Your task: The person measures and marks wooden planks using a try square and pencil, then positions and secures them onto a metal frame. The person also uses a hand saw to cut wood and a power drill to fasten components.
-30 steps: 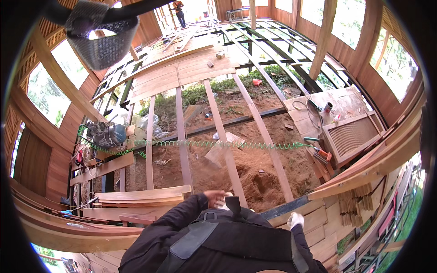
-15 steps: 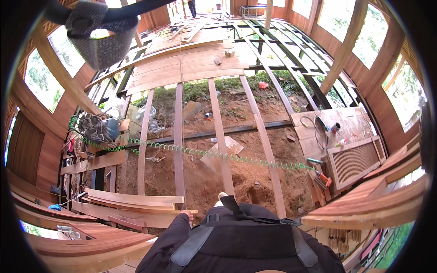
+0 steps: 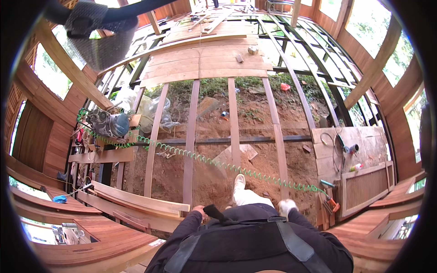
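My left hand [image 3: 199,210] is low beside my body, just right of the ends of some stacked planks [image 3: 139,200]. Its fingers are too small and partly hidden to make out. On the other side, my right hand [image 3: 287,207] looks whitish, perhaps gloved, and is smeared by motion; it hangs near the lower end of a floor joist [image 3: 276,132]. I see nothing held in either hand. One foot in a pale shoe [image 3: 239,181] reaches forward at the lower end of another joist [image 3: 234,123].
Bare soil [image 3: 211,177] shows between the joists. A coiled green air hose [image 3: 214,163] crosses them from a compressor [image 3: 109,123] to an orange-handled air tool [image 3: 333,204]. Right lie a slatted wooden panel [image 3: 366,189] and a power tool [image 3: 341,142]. Laid floorboards [image 3: 205,61] are ahead.
My view has shifted, so the scene sits further right. My right hand has come into view, and my leg and shoe now show further forward. My left hand stays near the plank ends.
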